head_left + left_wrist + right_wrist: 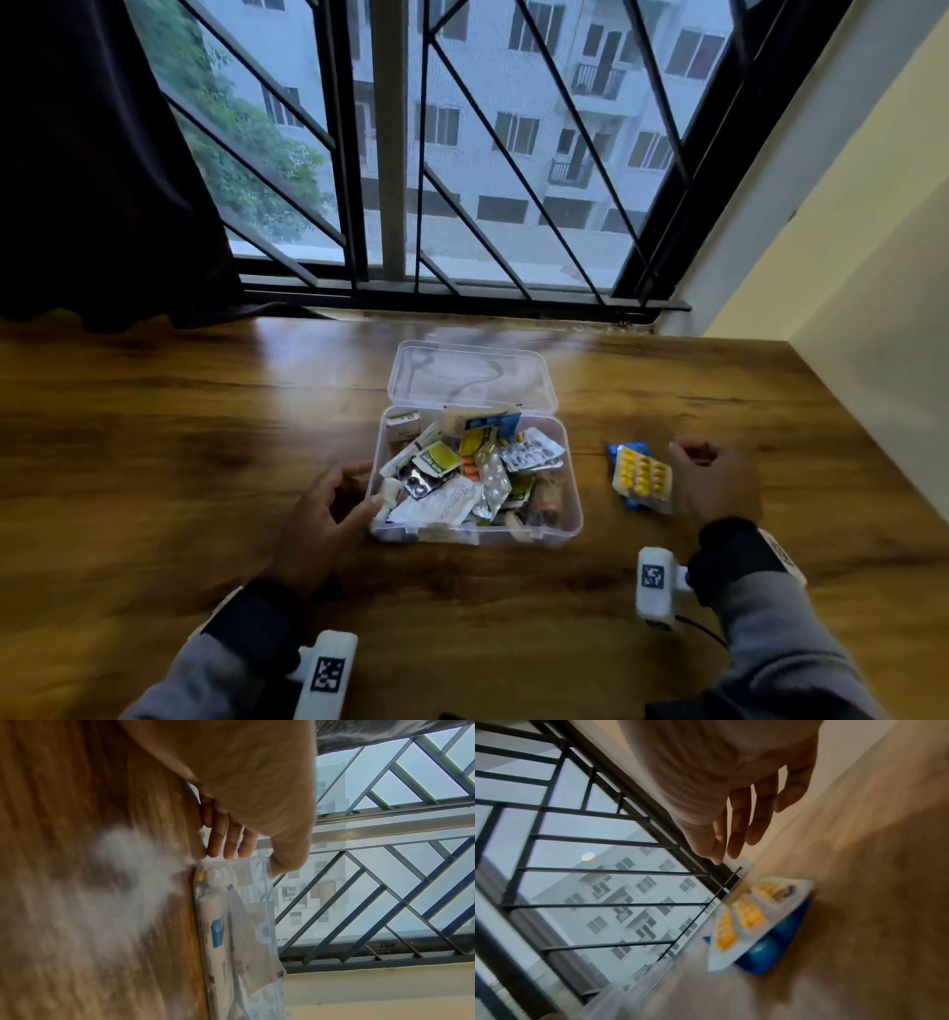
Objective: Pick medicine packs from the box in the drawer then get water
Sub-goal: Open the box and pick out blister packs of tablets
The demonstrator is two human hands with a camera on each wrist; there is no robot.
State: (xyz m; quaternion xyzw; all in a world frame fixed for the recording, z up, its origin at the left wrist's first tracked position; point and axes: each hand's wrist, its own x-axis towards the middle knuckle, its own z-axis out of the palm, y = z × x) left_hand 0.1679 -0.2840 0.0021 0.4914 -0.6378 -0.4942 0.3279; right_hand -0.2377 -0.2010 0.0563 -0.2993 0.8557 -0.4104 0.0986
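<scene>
A clear plastic medicine box (477, 537) stands in the middle of the wooden table, its lid (472, 375) folded back. It is filled with several blister strips, sachets and small cartons. My left hand (328, 509) holds its near-left corner; in the left wrist view the thumb of the left hand (257, 801) hooks over the rim of the box (246, 923) and the fingers (226, 845) lie against the outside. A yellow blister pack (644, 475) lies on a blue pack (613, 452) to the right of the box. My right hand (714, 483) hovers just right of them, loosely curled and empty. The right wrist view shows the yellow pack (746, 914) below relaxed fingers (736, 833).
The table (154, 437) runs back to a window with a black metal grille (462, 154). A dark curtain (92, 180) hangs at the back left. A cream wall (873, 282) bounds the table on the right.
</scene>
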